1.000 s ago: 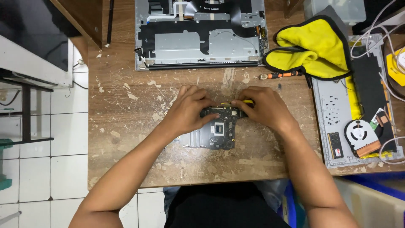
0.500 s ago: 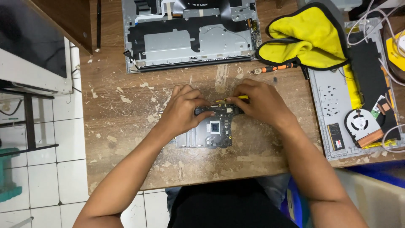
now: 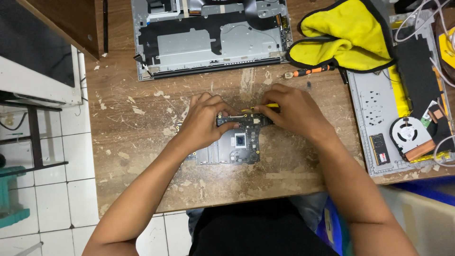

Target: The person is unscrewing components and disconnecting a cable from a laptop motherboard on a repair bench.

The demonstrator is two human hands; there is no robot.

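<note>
Circuit board (image 3: pixel 234 144) lies on the desk (image 3: pixel 142 142), left hand (image 3: pixel 204 123) pinching its 12 o'clock edge. Right hand (image 3: pixel 289 111) pinches a yellow tool (image 3: pixel 265 106); a slip might scratch components.

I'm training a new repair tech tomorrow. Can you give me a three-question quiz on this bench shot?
1. True or false: both hands rest on the circuit board on the wooden table.
2. What does the right hand hold against the board's far edge?
A. a yellow-handled tool
B. a roll of tape
C. a cooling fan
3. Fill in: the orange-handled screwdriver lies just in front of the yellow ____.

Key:
1. True; the left hand grips the board's left part and the right hand its top edge.
2. A
3. cloth
</note>
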